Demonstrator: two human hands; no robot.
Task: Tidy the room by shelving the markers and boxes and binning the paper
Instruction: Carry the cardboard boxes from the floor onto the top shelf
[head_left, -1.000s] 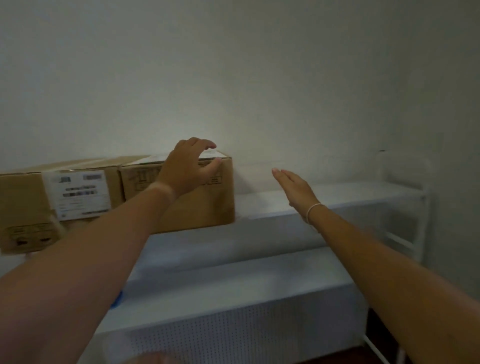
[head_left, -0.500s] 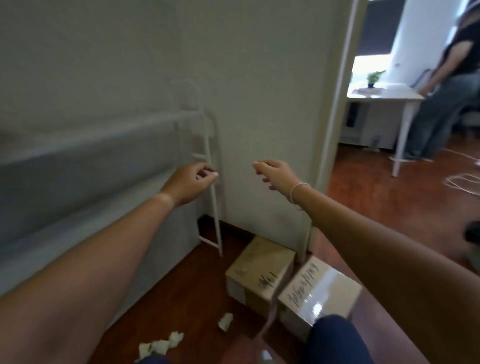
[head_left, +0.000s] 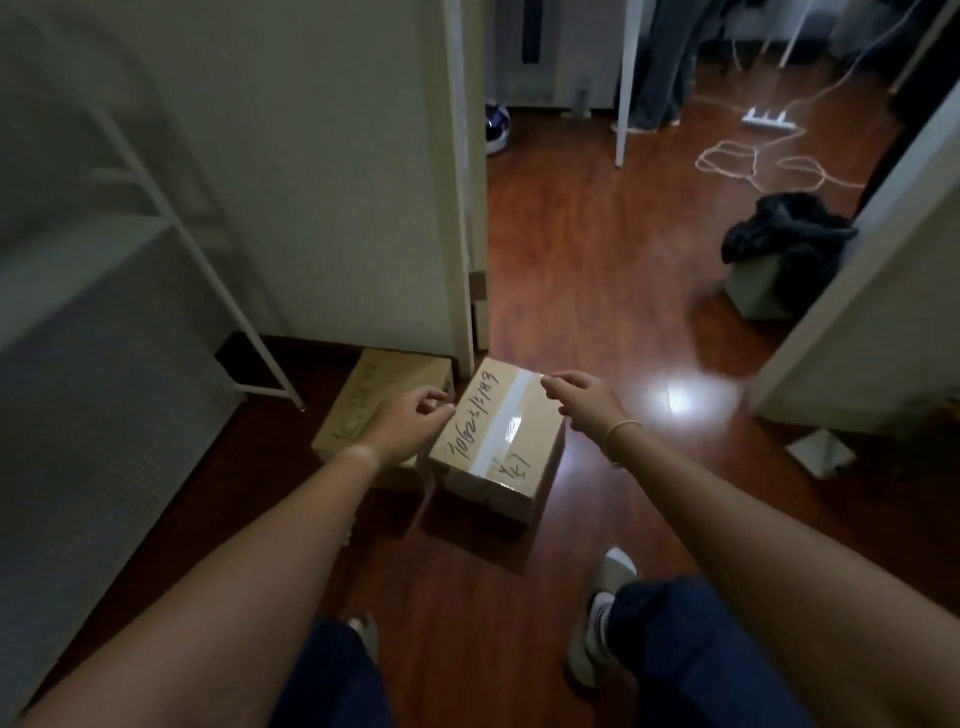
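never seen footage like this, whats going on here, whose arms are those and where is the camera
There is no machine here. A person wears a wide-angle camera on the head, so you look down along their own two arms. The left hand and right hand reach toward a taped cardboard box with handwriting on top, standing on the wooden floor. Neither hand holds anything yet; the fingers hang loosely curled. A second box sits just left of it, against the wall. The white frame on the left is a shelf, where the boxes belong.
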